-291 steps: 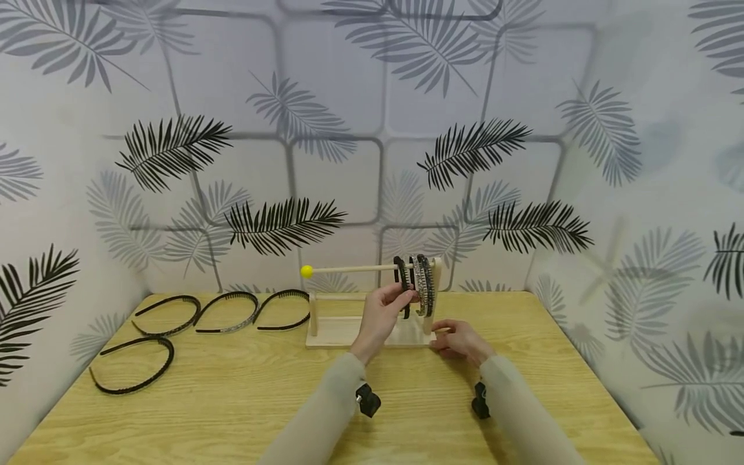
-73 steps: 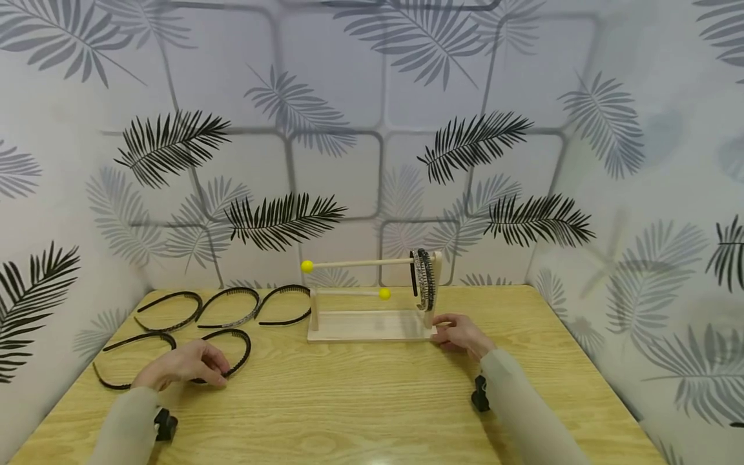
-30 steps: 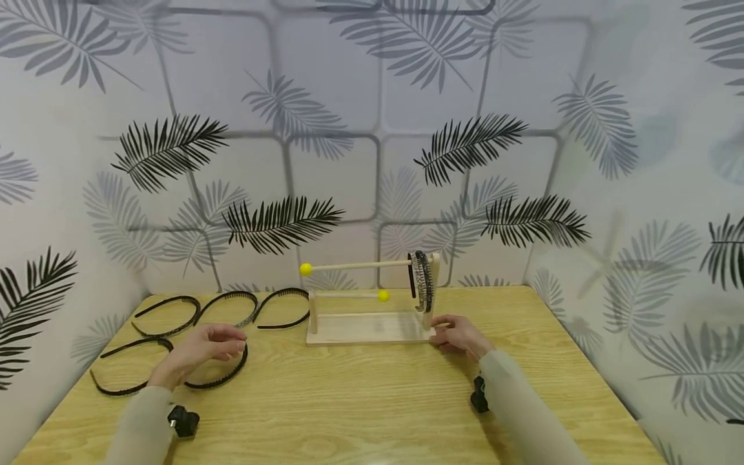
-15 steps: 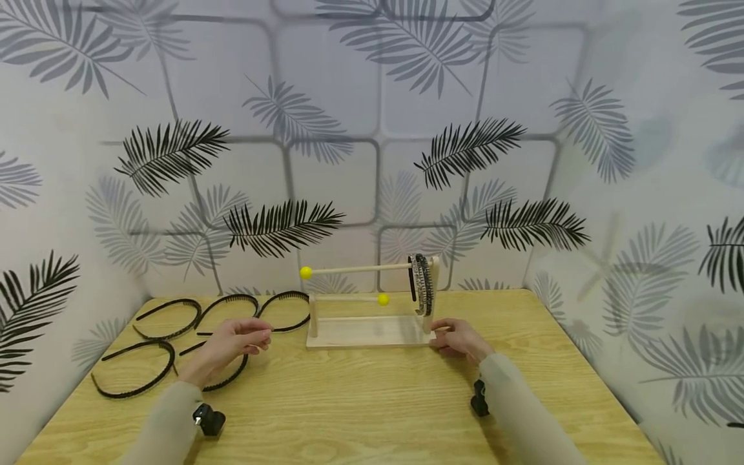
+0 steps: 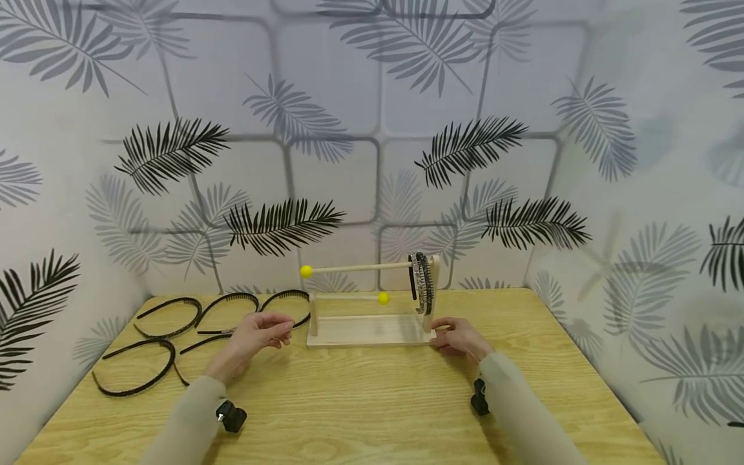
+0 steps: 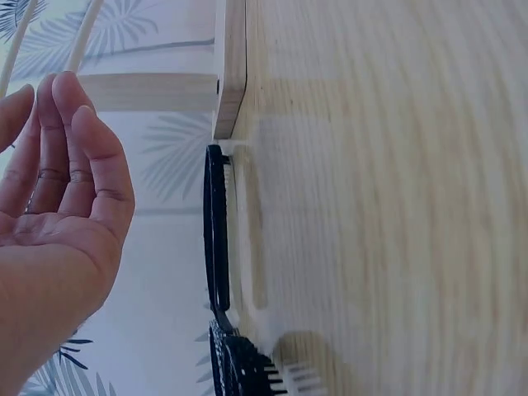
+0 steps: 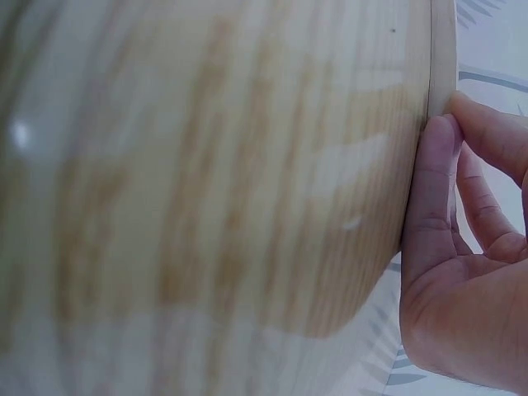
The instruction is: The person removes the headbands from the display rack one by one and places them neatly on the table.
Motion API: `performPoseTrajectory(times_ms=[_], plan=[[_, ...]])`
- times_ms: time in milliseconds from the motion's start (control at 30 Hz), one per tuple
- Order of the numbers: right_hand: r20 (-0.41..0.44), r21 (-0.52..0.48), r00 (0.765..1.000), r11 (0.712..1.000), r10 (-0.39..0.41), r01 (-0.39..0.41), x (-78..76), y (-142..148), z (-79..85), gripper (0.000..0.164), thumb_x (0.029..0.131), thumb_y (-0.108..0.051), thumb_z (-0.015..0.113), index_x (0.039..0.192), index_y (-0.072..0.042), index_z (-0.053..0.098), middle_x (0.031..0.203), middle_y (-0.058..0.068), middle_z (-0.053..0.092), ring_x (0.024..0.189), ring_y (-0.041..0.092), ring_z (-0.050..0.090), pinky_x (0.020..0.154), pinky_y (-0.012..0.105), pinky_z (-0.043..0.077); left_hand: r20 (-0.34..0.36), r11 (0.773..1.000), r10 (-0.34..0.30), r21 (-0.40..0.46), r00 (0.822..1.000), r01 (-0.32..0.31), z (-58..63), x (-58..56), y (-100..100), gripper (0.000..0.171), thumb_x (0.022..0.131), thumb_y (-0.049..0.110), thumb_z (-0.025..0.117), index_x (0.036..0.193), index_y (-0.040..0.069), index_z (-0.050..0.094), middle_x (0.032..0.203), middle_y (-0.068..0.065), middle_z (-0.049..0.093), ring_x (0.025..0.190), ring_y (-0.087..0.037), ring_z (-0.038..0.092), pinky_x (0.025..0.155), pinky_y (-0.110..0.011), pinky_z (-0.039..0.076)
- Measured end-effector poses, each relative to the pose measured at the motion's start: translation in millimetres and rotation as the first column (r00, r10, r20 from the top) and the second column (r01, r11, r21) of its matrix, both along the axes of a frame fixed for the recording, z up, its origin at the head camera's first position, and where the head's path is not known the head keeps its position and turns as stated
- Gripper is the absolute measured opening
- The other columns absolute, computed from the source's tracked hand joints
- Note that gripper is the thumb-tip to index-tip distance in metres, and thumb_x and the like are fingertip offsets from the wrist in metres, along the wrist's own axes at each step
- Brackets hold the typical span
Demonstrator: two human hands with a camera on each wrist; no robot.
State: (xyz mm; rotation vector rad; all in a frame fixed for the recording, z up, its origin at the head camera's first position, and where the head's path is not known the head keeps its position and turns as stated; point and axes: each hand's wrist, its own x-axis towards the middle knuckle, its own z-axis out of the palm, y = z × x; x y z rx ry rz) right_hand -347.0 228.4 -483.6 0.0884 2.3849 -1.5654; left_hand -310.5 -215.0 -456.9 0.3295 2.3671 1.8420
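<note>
My left hand (image 5: 256, 339) hovers above the table, left of a wooden headband stand (image 5: 366, 334). Its fingers are loosely bent with nothing between them, as the left wrist view of that hand (image 6: 74, 198) confirms. Beneath it lies a black headband (image 5: 203, 342), partly hidden by the hand and forearm. My right hand (image 5: 462, 339) pinches the stand's right base corner; in the right wrist view, the thumb and fingers (image 7: 433, 206) meet at the board's end. Several headbands (image 5: 424, 284), black and glittery, hang at the right end of the upper rod.
On the table's left lie more black toothed headbands: one at far left (image 5: 168, 332), one with a glittery side (image 5: 229, 296), one beside the stand (image 5: 285, 294), one in front (image 5: 134, 392). Yellow balls cap the upper rod (image 5: 306, 272) and lower rod (image 5: 383, 298).
Earlier my left hand held a black headband at the upper rod; that headband now lies on the table at left. The left hand has since lifted off and moved right. The right hand stays put.
</note>
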Motion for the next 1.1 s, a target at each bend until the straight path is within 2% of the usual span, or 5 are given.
performPoseTrajectory(times_ms=[267, 500, 700, 800, 1100], plan=[[-0.011, 0.015, 1.0, 1.0, 0.003, -0.003, -4.3, 2.0, 3.2, 0.044, 0.091, -0.008, 0.069, 0.132, -0.002, 0.056, 0.126, 0.02, 0.056, 0.091, 0.015, 0.065, 0.076, 0.03, 0.057, -0.001, 0.999, 0.004, 0.038, 1.0, -0.004, 9.3, -3.3, 13.6, 0.039, 0.095, 0.034, 0.066, 0.12, 0.004, 0.066, 0.097, -0.005, 0.07, 0.088, -0.018, 0.067, 0.088, -0.047, 0.054], [-0.012, 0.013, 1.0, 1.0, 0.008, -0.007, -6.7, 0.9, 6.7, 0.044, 0.091, -0.008, 0.069, 0.133, -0.002, 0.055, 0.125, 0.019, 0.057, 0.09, 0.015, 0.065, 0.076, 0.03, 0.058, -0.032, 0.99, -0.04, 0.132, 0.999, 0.044, 14.0, -7.8, 29.0, 0.044, 0.096, 0.028, 0.064, 0.124, -0.006, 0.062, 0.097, -0.007, 0.071, 0.084, -0.015, 0.067, 0.083, -0.04, 0.056], [-0.024, 0.025, 1.0, 1.0, -0.002, 0.002, -5.6, -1.0, 6.3, 0.042, 0.09, -0.006, 0.069, 0.13, -0.001, 0.057, 0.121, 0.019, 0.058, 0.087, 0.015, 0.065, 0.074, 0.029, 0.058, -0.023, 0.973, -0.017, 0.229, 1.0, 0.022, 10.4, -11.4, 42.6, 0.035, 0.096, 0.026, 0.065, 0.119, -0.001, 0.065, 0.095, -0.003, 0.072, 0.085, -0.015, 0.068, 0.081, -0.035, 0.057], [-0.025, 0.02, 1.0, 1.0, -0.008, 0.009, -3.2, -2.3, 4.8, 0.042, 0.09, -0.004, 0.069, 0.13, 0.0, 0.057, 0.119, 0.02, 0.058, 0.085, 0.016, 0.065, 0.072, 0.029, 0.058, -0.025, 0.971, -0.01, 0.237, 1.0, 0.016, 6.9, -12.5, 48.6, 0.03, 0.096, 0.025, 0.064, 0.117, 0.003, 0.067, 0.093, 0.001, 0.073, 0.084, -0.014, 0.068, 0.081, -0.036, 0.057], [-0.022, 0.01, 0.999, 1.0, -0.025, 0.025, -0.1, -3.3, -2.8, 0.042, 0.09, -0.003, 0.068, 0.129, 0.001, 0.056, 0.114, 0.019, 0.06, 0.082, 0.014, 0.065, 0.071, 0.029, 0.057, -0.08, 0.97, 0.022, 0.244, 0.997, -0.002, 0.9, -15.5, 76.7, 0.03, 0.094, 0.026, 0.068, 0.112, 0.003, 0.069, 0.088, 0.002, 0.072, 0.077, -0.012, 0.067, 0.075, -0.034, 0.057]])
